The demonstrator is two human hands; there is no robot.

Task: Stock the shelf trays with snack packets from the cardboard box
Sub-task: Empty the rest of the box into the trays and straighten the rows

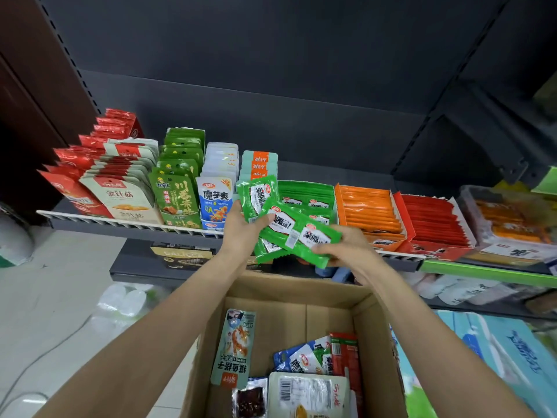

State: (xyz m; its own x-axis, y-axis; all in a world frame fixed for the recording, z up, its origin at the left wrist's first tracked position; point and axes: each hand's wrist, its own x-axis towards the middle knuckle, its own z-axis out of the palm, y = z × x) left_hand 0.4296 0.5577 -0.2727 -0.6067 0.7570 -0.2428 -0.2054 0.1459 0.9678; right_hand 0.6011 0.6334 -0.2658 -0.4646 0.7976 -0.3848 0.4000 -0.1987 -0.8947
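Several green snack packets are fanned out between both hands, just in front of the shelf edge. My left hand grips their left side, thumb on top. My right hand pinches the right end of the front packet. Right behind them stands the green tray holding matching green packets. Below my arms sits the open cardboard box, with a long pale green packet, blue and white packets and a white sealed pack inside.
The shelf carries rows of red, cream, green, blue-white and teal packets at left, an orange tray, a red tray and a clear tub at right. A lower shelf lies under it. Light blue cartons stand right of the box.
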